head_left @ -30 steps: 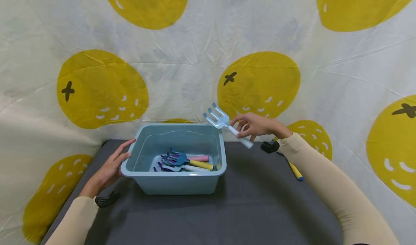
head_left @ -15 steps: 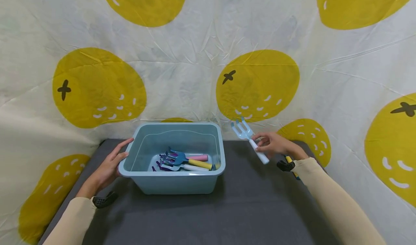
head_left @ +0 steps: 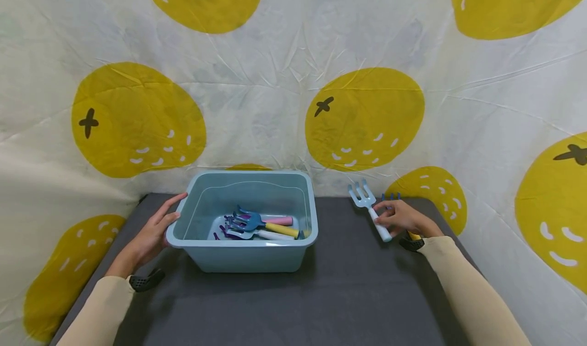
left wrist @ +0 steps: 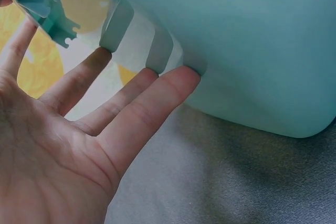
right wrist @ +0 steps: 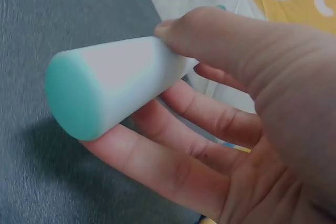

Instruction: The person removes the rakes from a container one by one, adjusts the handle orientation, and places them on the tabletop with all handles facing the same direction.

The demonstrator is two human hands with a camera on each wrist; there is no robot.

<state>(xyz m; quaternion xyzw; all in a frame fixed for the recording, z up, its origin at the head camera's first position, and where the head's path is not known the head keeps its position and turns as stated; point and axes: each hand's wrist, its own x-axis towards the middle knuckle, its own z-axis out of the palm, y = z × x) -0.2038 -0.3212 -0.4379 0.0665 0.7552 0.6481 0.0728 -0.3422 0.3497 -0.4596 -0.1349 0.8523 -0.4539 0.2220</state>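
Note:
My right hand holds a light blue garden hand fork by its white handle, thumb on top and fingers beneath. The fork is tilted, tines toward the back wall. In the right wrist view the handle ends in a teal cap. My left hand rests against the left side of a blue-grey plastic tub. The left wrist view has its straight fingers touching the tub's outer wall. Inside the tub lie a blue fork with a yellow handle, a white-handled fork and a pink-handled tool.
Partly hidden behind my right hand is another fork with blue tines and a yellow handle. A dark grey cloth covers the table. Behind it hangs a pale curtain printed with yellow fruit.
My right hand has carried the light blue fork from near the tub's right rim to the right and downward, toward the yellow-handled fork. The left hand stays at the tub.

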